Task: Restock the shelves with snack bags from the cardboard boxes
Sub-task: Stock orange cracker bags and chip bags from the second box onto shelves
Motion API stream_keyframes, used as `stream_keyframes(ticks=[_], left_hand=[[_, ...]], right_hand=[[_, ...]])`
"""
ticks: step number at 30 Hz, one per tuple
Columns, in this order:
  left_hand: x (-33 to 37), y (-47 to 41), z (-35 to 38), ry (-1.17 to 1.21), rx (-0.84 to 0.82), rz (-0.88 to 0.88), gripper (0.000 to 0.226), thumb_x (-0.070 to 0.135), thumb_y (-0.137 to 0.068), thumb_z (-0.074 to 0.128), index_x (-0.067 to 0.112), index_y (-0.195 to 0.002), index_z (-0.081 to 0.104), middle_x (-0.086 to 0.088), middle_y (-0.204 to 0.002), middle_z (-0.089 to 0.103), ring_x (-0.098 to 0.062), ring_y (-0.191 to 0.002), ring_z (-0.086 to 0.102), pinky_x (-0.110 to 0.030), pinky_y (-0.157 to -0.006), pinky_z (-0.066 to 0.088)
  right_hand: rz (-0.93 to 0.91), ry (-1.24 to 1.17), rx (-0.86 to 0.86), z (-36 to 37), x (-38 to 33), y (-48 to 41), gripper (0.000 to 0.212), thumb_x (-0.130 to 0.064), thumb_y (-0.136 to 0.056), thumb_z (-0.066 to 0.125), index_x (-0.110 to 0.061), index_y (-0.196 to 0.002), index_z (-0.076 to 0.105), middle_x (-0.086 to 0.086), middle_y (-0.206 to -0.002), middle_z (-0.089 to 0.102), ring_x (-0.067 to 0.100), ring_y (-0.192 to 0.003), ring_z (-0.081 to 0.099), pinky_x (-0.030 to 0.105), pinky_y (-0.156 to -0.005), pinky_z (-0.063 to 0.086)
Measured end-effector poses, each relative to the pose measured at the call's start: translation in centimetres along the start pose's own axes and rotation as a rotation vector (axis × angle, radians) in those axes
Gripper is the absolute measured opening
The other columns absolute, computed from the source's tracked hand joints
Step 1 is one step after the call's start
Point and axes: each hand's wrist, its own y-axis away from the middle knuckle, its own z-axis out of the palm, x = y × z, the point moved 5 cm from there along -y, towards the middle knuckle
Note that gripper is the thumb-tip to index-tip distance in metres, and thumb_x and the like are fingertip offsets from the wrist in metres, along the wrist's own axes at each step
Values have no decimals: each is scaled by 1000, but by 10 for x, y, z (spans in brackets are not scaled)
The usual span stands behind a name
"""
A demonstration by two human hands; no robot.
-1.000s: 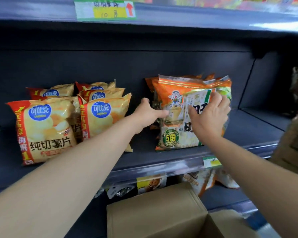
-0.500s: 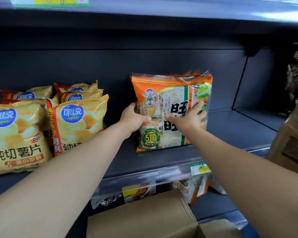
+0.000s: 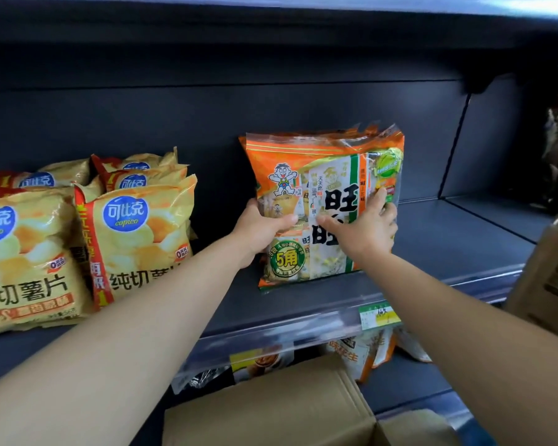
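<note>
— Where is the bag sitting?

— The orange snack bag (image 3: 326,204) is standing upright on the shelf (image 3: 448,252), near its front lip. The top edges of more orange bags are showing just behind it.

— And what are my hands doing?

— Your left hand (image 3: 261,230) is gripping the bag's left edge. The thumb is lying across the printed front and the fingers are going round behind, out of sight. Your right hand (image 3: 364,233) is pressing flat on the front, with the fingers spread and reaching toward the right edge. Its thumb is pointing toward your left thumb; the two are lying close but apart.

— What is lying around it?

— To your left on the same shelf, yellow chip bags (image 3: 136,233) are leaning in two rows, well apart from the orange one. A green-and-white price tag (image 3: 380,315) is sitting in the clear strip along the shelf's front, below your right forearm. Under that, more snack bags (image 3: 358,352) are standing on the lower shelf (image 3: 409,381). A cardboard box (image 3: 271,410) is sitting open beneath your arms at the bottom of the view. A second cardboard box (image 3: 548,284) is showing at the right edge.
</note>
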Motion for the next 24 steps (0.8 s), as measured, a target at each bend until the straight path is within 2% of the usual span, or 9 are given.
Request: stream_keyframes(ticks=[3,6,9,12,15,18,21,24], left_hand=[[0,0,0,-2,-15,-21,65,23,-75,79,19,-128,42,0,-123,60,-23,-105,63,-44,-89,53],[3,4,-3,-18,-20,-31,67,21,-73,80,15,-128,42,-2,-123,60,-23,-107,63,-43,-91,52],[6,11,-8,-72,-12,-21,66,14,-75,78,12,-128,39,-3,-123,58,-21,-107,59,-38,-90,49],[7,19,-14,-163,-1,2,65,10,-79,74,10,-131,35,-4,-115,54,-18,-102,53,-32,-82,45],[5,25,-21,-216,10,7,71,9,-80,73,9,-138,32,-9,-126,52,-22,-112,53,-36,-92,47],[9,33,-26,-246,31,21,73,11,-81,72,9,-141,31,-10,-132,50,-25,-117,52,-43,-100,47],[18,44,-31,-313,57,83,68,11,-84,68,9,-142,33,-9,-133,49,-22,-115,52,-34,-96,47],[32,57,-35,-477,81,188,60,13,-87,64,12,-140,36,-6,-133,49,-20,-115,52,-25,-85,43]], right_hand=[[-54,29,58,-3,-4,5,108,-55,-73,72,-16,-150,7,11,-156,11,35,-141,16,50,-113,23],[-109,57,105,-5,-9,12,96,-50,-76,72,-14,-147,18,11,-153,18,36,-137,23,48,-109,26],[-126,85,109,-5,-15,23,93,-46,-81,69,-12,-149,15,10,-153,18,34,-138,22,45,-109,26],[-62,55,24,5,-15,36,96,-41,-82,70,-11,-149,9,12,-155,12,38,-138,20,47,-108,27],[-6,3,-82,19,-16,41,100,-38,-82,71,-12,-150,1,14,-154,6,44,-136,20,49,-107,29],[23,-16,-97,23,-19,40,101,-36,-82,72,-10,-149,1,16,-154,4,44,-138,17,50,-110,28],[-25,29,-20,15,-25,48,90,-34,-84,70,-7,-147,12,15,-153,13,38,-139,19,47,-110,28],[-223,142,77,0,-43,67,63,-28,-89,63,-6,-139,31,13,-145,33,31,-132,31,39,-107,29]])
